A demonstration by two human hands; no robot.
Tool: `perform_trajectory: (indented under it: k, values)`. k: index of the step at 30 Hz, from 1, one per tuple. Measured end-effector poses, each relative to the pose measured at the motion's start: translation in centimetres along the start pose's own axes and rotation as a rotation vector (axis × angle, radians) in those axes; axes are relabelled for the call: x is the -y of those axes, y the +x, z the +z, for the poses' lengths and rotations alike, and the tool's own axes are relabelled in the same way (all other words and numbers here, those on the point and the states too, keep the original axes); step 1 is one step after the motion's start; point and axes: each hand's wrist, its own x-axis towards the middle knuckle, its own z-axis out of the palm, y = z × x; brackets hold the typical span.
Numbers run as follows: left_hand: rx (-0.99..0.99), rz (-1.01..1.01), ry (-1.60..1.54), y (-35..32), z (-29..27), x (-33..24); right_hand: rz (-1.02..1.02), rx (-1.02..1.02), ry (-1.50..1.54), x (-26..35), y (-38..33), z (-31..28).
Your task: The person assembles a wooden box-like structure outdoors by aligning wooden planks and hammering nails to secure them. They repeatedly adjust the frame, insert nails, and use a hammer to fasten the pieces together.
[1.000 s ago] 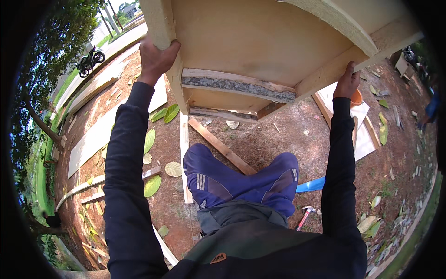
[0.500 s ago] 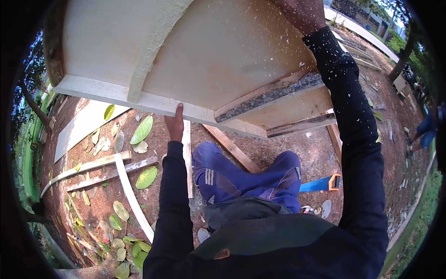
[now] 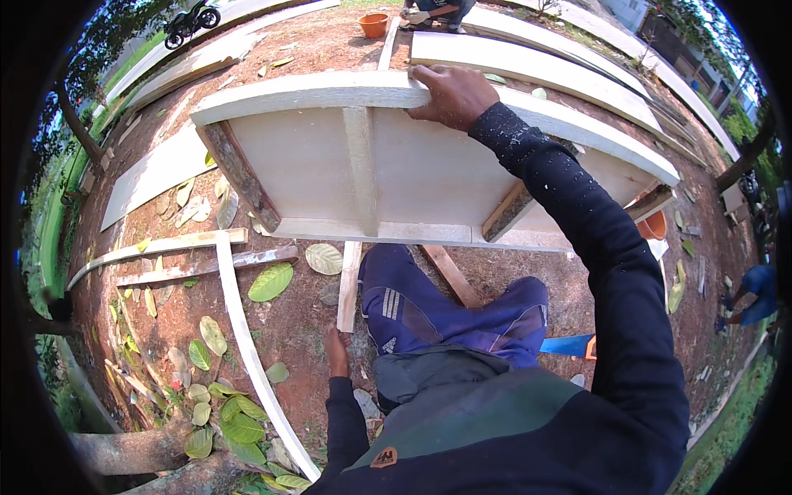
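A wooden-framed panel (image 3: 301,161) stands tilted on its edge in front of my knees, its inner side with cross battens facing me. My right hand (image 3: 455,95) is closed over the frame's upper rail, with the arm reaching across the panel's right part. Down beside my left knee, my left hand (image 3: 337,353) is closed at the near end of a narrow wooden batten (image 3: 350,289). The batten's far end passes under the panel's lower rail. My left fingers are partly hidden.
A blue saw (image 3: 565,346) with an orange handle lies by my right knee. Leaves and loose strips (image 3: 243,330) lie at left. Long boards (image 3: 544,78) and an orange bucket (image 3: 373,25) are farther off. Another person (image 3: 441,11) crouches at the far side; one more is at right.
The panel has come down and tipped, with its upper rail now in view under my right hand. My left hand has left the lower rail and moved down to the batten.
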Motion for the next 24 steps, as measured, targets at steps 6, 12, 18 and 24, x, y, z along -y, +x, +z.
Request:
perform_trajectory:
  k: [6,12,18,24]
  values:
    - [0.128,-0.114,-0.095,-2.3,0.8,1.0,-0.089,-0.067,0.013,-1.1,0.7,2.6]
    - [0.074,0.236,0.030,-2.8,2.7,-8.7,-0.151,-0.055,0.115,1.7,-0.7,6.9]
    - [-0.030,0.382,0.453,-3.4,4.9,-10.7,-0.140,0.021,0.162,6.0,0.0,10.7]
    - [0.035,0.701,0.512,-6.9,8.1,-13.9,-0.073,0.141,0.242,5.2,0.3,9.8]
